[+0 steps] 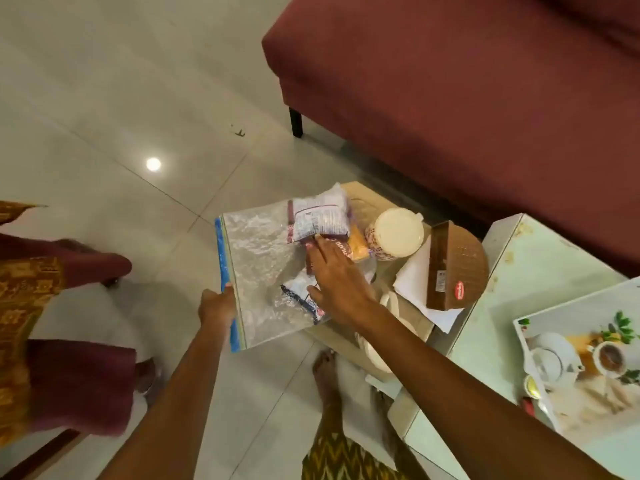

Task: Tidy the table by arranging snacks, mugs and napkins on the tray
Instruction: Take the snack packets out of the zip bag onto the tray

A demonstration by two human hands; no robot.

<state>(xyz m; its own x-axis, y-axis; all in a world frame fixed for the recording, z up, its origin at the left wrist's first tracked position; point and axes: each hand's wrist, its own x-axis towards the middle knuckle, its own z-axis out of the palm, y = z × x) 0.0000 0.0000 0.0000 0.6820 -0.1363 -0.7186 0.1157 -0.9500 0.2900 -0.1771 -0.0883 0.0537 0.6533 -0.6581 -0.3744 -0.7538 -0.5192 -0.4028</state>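
Observation:
My left hand [217,306] pinches the blue zip edge of a clear plastic bag [256,258], held flat over the floor. Small snack packets lie at the bag's far end: a white and maroon one [318,216], an orange one [356,242], and a white and blue one [301,299]. My right hand [337,275] lies over these packets with its fingers spread, touching them. A patterned mug [394,235] stands just beyond the bag. White napkins [415,282] lie under a brown snack box [453,265]. The printed tray [519,327] sits at the right.
A dark red sofa [467,98] fills the upper right. The pale glass table [540,258] runs along the right side. Another person in dark red clothing [79,386] stands at the left. My bare foot [323,372] is on the tiled floor [121,98].

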